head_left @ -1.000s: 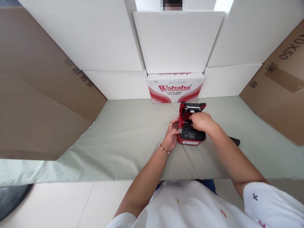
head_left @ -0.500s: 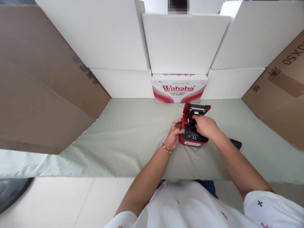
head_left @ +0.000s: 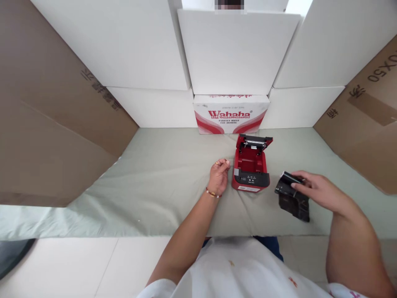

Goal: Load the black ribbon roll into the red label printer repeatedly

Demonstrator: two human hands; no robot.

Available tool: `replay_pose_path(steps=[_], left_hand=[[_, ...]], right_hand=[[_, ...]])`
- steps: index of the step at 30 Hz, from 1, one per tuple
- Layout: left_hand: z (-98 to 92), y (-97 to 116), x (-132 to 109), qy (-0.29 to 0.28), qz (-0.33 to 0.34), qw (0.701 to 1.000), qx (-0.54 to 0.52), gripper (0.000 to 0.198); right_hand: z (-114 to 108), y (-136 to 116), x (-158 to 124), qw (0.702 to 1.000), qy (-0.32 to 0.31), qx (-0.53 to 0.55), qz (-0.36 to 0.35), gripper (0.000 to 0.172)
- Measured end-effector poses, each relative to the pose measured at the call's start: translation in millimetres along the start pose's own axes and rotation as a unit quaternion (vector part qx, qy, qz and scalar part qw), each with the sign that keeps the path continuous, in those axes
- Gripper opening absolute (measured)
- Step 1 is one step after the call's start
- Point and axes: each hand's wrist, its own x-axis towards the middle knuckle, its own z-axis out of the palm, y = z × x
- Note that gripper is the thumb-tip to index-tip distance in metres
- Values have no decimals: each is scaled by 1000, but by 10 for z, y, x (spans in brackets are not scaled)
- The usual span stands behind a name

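Observation:
A red and black label printer (head_left: 250,180) stands on the cloth-covered table with its lid (head_left: 256,142) raised. Its red inner compartment holds nothing that I can see. To the left of it rests my left hand (head_left: 218,178), fingers curled in and thumb against them, apart from the printer and with nothing visible in it. On the other side, my right hand (head_left: 313,188) grips a black roll (head_left: 289,182) with a pale end. Dark, thin, glossy material (head_left: 294,207) shows below the roll; whether it hangs from it or lies on the table I cannot tell.
A white and red Wahaha carton (head_left: 231,116) stands behind the printer, against stacked white boxes (head_left: 229,54). Brown cardboard boxes flank the table at left (head_left: 62,124) and right (head_left: 362,116). The green tablecloth (head_left: 155,186) drops over the front edge.
My right hand has come out of the printer and moved right with the black roll. My left hand has let go of the printer's side and drawn slightly left.

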Motion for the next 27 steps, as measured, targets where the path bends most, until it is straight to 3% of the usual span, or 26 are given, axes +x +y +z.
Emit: replay_pose_path(steps=[2,4,6,10,13,17,21,24,27], left_hand=[[5,-9,5,16,6,1000,10,46],[9,-25,-7,30,10,999,20,49],[6,-37,-19,45,9,999,28,49],[-8,-24,-5,62,-7,998,30,46],[5,20,22,62,-27,998,8,41],[31,105,33,61,-56,996,-45,29],[25,178,25,61,-83,990,-92,26],[15,206,25,60,-99,987,-114,27],[18,216,29,63,-108,984,-129,26]], right_hand=[[217,113,108,1000,-24,2,-7,57],[392,197,186,1000,14,-27,-7,62],[421,306,216,994,76,-75,8,68],[55,719,172,965,160,-201,51,62],[-198,1055,129,958,122,-254,61,49],[-136,1211,106,966,86,-242,32,44],[-120,946,-78,978,54,-204,7,51],[-446,482,-373,990,-37,-133,-12,51],[-818,-92,-588,977,-140,-138,-79,42]])
